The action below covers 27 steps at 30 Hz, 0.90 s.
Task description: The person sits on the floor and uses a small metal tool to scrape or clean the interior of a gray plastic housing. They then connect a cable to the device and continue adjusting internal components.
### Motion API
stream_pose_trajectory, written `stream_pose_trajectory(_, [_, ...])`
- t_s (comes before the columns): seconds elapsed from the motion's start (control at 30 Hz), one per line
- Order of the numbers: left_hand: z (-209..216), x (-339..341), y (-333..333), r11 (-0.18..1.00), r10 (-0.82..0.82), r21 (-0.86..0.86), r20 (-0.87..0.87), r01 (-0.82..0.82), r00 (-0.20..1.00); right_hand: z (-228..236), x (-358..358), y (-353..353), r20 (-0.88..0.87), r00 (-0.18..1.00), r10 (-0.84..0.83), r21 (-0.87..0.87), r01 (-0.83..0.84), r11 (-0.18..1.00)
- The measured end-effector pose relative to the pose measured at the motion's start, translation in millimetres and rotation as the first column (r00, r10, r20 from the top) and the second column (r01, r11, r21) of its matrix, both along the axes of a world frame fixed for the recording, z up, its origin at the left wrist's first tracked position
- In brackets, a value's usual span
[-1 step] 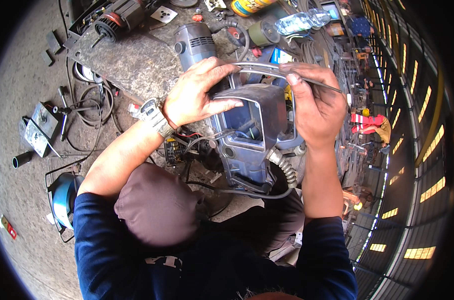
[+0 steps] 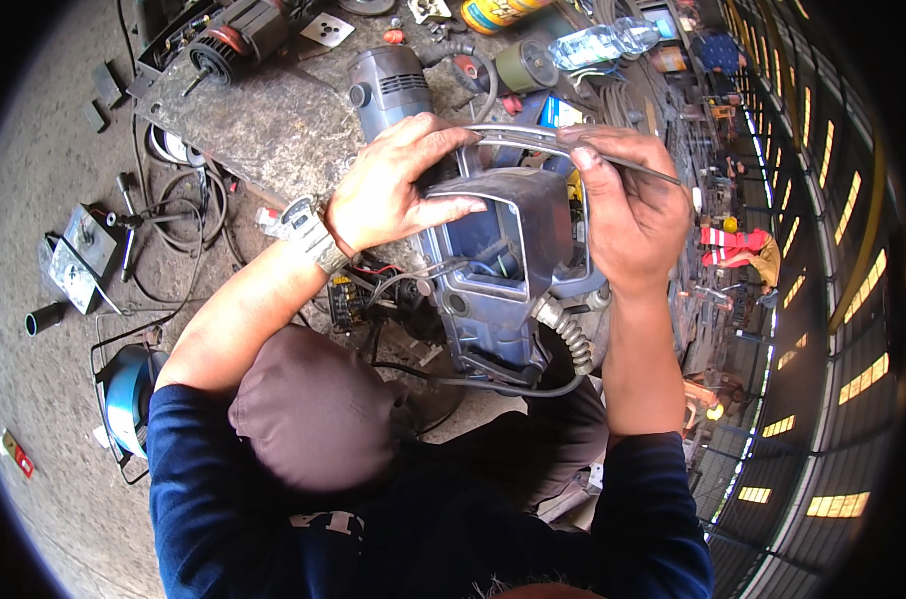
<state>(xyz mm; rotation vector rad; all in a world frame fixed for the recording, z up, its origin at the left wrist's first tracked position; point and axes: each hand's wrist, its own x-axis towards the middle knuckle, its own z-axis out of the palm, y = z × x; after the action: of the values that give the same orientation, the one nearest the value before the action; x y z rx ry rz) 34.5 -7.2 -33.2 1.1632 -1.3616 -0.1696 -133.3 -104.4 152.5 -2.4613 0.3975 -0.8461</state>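
Observation:
A blue-grey metal machine housing (image 2: pixel 555 230) with an open rectangular box stands in front of me, with wires showing inside the opening. My left hand (image 2: pixel 398 185) is closed on the housing's upper left side, its thumb over the rim of the opening and its fingertips at a grey cable (image 2: pixel 518 133). That cable arches over the housing to my right hand (image 2: pixel 635 205), which pinches it between thumb and fingers. A thin dark end sticks out to the right beyond that hand. Some left fingers are hidden behind the housing.
A motor (image 2: pixel 241 42) lies at the upper left. Beyond the housing are a grey cylindrical motor body (image 2: pixel 391 82), a green cylinder (image 2: pixel 526 68) and a plastic bottle (image 2: pixel 603 45). Loose wires (image 2: pixel 378 275) hang left of the housing. A blue round device (image 2: pixel 127 401) stands on the floor.

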Motion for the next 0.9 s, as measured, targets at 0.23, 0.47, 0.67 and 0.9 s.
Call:
stream_pose_trajectory(0.23, [1.6,1.4,-7.3,1.000,-0.002,-0.011,-0.035,0.001,0.999,3.6,5.9,-2.1,-0.073,0.993,0.096,-0.184,-0.108,0.977])
stream_pose_trajectory(0.47, [0.0,0.5,-4.5,0.999,0.002,-0.037,-0.103,-0.005,0.995,17.5,23.6,9.0,-0.260,0.954,0.149,-0.343,-0.235,0.909])
stream_pose_trajectory(0.67, [6.0,-1.1,-8.7,0.999,-0.033,-0.001,-0.123,0.033,0.992,11.8,22.8,7.4,-0.211,0.976,0.060,-0.274,-0.118,0.954])
stream_pose_trajectory(0.9, [16.5,-2.7,-12.4,0.992,0.116,0.046,0.059,-0.119,0.991,16.1,14.8,-8.3,-0.239,0.971,0.018,-0.267,-0.083,0.960])
